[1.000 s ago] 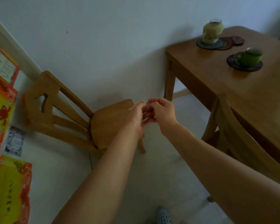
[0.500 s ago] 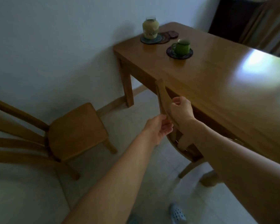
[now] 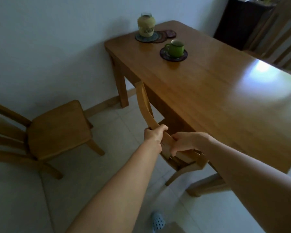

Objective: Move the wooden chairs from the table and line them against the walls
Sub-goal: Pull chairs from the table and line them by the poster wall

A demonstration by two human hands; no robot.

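Note:
A wooden chair (image 3: 144,105) stands tucked under the long side of the wooden table (image 3: 217,101); only its curved top rail and part of its frame show. My left hand (image 3: 154,136) is closed around that top rail. My right hand (image 3: 186,142) grips the same rail a little further right. A second wooden chair (image 3: 57,130) stands at the left with its back toward the white wall.
On the table's far end sit a yellowish jar (image 3: 146,25) on a coaster and a green mug (image 3: 175,48) on a dark coaster. Another chair (image 3: 279,42) and a dark cabinet (image 3: 238,21) are at the back right. Pale tiled floor lies between the two chairs.
The view swung from the chair at the wall to the table. Both hands, together in the air before, went to the tucked chair's top rail and closed on it.

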